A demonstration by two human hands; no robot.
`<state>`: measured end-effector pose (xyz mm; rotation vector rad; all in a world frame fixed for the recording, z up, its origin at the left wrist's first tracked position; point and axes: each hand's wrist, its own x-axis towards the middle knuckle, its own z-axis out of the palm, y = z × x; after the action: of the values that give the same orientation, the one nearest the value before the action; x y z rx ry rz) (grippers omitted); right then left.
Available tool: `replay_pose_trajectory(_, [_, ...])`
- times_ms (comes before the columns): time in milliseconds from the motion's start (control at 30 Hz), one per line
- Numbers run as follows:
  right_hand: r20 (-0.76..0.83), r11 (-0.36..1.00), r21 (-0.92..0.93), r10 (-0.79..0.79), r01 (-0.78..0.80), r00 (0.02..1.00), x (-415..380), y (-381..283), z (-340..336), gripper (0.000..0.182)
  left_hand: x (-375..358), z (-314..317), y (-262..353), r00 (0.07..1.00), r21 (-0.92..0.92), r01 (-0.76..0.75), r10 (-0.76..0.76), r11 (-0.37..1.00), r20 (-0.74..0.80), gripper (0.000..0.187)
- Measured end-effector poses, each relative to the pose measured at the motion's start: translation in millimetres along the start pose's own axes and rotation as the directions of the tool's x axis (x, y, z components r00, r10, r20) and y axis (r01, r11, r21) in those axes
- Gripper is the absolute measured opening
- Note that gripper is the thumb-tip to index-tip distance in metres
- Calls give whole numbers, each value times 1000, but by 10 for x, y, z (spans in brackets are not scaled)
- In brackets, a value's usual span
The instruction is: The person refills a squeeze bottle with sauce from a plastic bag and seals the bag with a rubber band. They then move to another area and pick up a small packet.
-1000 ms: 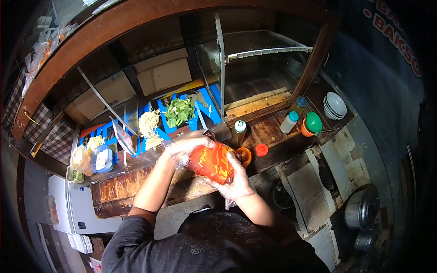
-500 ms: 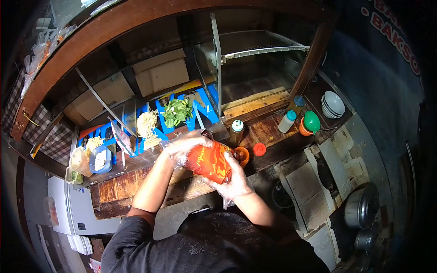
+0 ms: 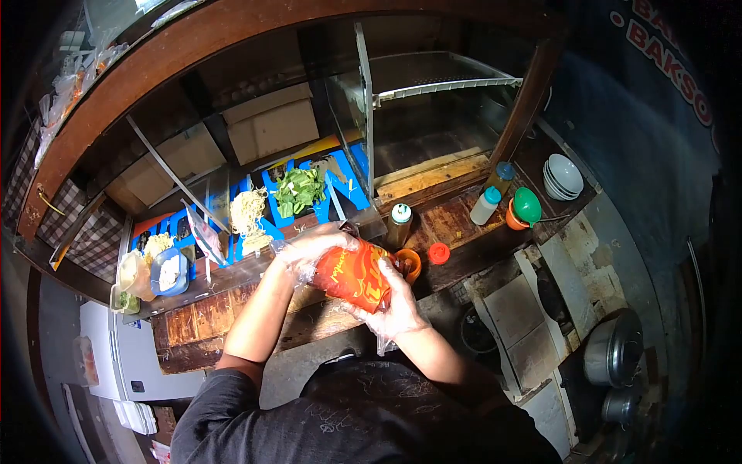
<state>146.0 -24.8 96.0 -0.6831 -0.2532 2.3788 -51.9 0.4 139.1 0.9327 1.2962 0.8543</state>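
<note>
In both hands is a red sauce pouch (image 3: 352, 274) with yellow lettering, tilted over an orange container (image 3: 410, 264). My left hand (image 3: 317, 249), in a clear plastic glove, wraps around the pouch's upper left side. My right hand (image 3: 398, 309), gloved too, grips its lower right side with the thumb on top. The pouch's right end meets the container's opening; whether sauce flows is hidden. Just right of it lies a red cap (image 3: 438, 253) on the wooden counter. Behind stands a squeeze bottle with a pale top (image 3: 399, 224).
Leafy greens (image 3: 300, 192) and noodles (image 3: 247, 213) lie on the blue-lettered surface. At the left are a blue tub (image 3: 184, 282) and other containers. Toward the right stand a teal-capped bottle (image 3: 485, 207), a green cup (image 3: 528, 207), stacked white bowls (image 3: 564, 176) and a metal pot (image 3: 614, 352).
The view has shifted very slightly. Both hands keep the same hold on the sauce pouch, which stays over the orange container.
</note>
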Motion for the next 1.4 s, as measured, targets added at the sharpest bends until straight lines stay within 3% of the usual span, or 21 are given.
replay_pose_trajectory(200, [-13,1000,4,-5,5,1000,15,13,-14,66,-41,-9,54,999,90,-19,16,996,37,46])
replay_pose_trajectory(467, [-4,1000,-22,-7,7,1000,-2,10,-27,65,69,-70,-129,999,7,-30,29,1000,17,45])
replay_pose_trajectory(867, [18,1000,-19,-17,17,1000,47,33,-87,67,19,-32,-30,1000,87,-2,1,996,6,53])
replay_pose_trajectory(1400, [25,1000,-14,8,-8,1000,47,10,-85,70,14,-2,-22,1000,18,20,-21,1000,15,54])
